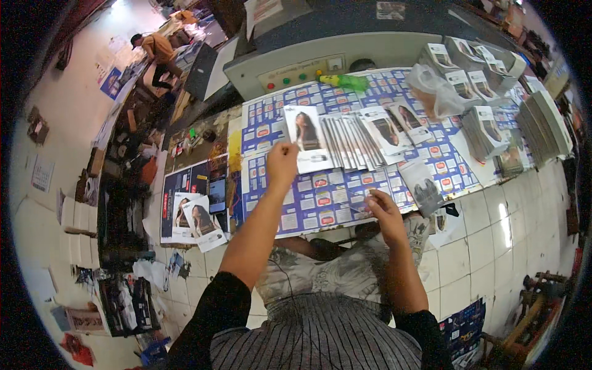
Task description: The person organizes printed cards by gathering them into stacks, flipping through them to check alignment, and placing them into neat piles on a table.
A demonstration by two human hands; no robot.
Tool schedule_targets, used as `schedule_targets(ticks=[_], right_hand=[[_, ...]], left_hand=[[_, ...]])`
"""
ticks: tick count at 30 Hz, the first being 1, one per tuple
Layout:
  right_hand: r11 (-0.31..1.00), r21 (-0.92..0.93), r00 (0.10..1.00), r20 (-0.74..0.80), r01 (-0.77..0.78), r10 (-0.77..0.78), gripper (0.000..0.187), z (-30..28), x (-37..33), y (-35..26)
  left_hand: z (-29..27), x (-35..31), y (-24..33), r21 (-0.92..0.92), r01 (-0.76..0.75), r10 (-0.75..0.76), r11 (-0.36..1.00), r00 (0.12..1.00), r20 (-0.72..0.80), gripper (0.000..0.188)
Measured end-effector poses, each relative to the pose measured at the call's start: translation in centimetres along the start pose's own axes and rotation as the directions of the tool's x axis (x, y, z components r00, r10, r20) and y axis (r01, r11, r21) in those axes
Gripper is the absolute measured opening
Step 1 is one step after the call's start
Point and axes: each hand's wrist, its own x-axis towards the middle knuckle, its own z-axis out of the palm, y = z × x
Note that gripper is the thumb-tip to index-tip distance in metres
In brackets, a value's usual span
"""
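My left hand [282, 163] is closed at the left edge of a white leaflet [314, 160] printed with a long-haired figure. That leaflet lies at the left end of a fanned row of overlapping leaflets [351, 143]; more leaflets [385, 131] of the same look continue the row to the right. Nearer the table's front edge, my right hand [386, 216] hovers with its fingers curled and thumb toward them. Something thin and faint may be between those fingertips, too blurred to name. A clear plastic bag with a dark print [422, 187] lies to its right.
Bundled leaflet stacks [484, 132] and a crumpled clear bag [436, 89] are at the right. A grey machine [290, 68] with coloured buttons stands behind the table [290, 219]. At left lie a phone [217, 192] and two leaflets [203, 221]. Another person [159, 52] is far left.
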Motion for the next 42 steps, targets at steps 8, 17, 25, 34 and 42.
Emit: schedule_targets(ticks=[8, 17, 25, 34, 42], right_hand=[[0.996, -0.091, 0.976, -0.213, 0.017, -0.036, 0.043, -7.6, -3.2, -0.2], [0.007, -0.992, 0.946, -0.123, -0.127, -0.299, 0.094, -13.4, 0.6, 1.4], [0.123, -0.991, 0.932, 0.004, 0.052, -0.361, 0.062, -12.9, -0.9, 0.9], [-0.002, -0.995, 0.938, 0.096, 0.102, -0.333, 0.059, -13.9, 0.7, 0.5], [0.444, -0.891, 0.876, -0.142, 0.09, -0.461, 0.028, -7.3, -3.1, 1.2]], left_hand=[[3.5, 3.6, -3.0, 0.508, 0.074, -0.114, 0.858, 0.992, 0.047, 0.037], [0.2, -0.6, -2.3, 0.341, -0.069, 0.044, 0.937, 0.996, 0.083, 0.041], [-3.1, -9.7, -5.2, -0.025, -0.082, 0.086, 0.996, 0.937, 0.34, 0.028], [-5.5, -14.1, -5.1, -0.128, -0.024, 0.091, 0.991, 0.835, 0.543, 0.025], [-5.6, -16.5, -5.4, -0.179, 0.194, 0.011, 0.965, 0.65, 0.76, 0.039]])
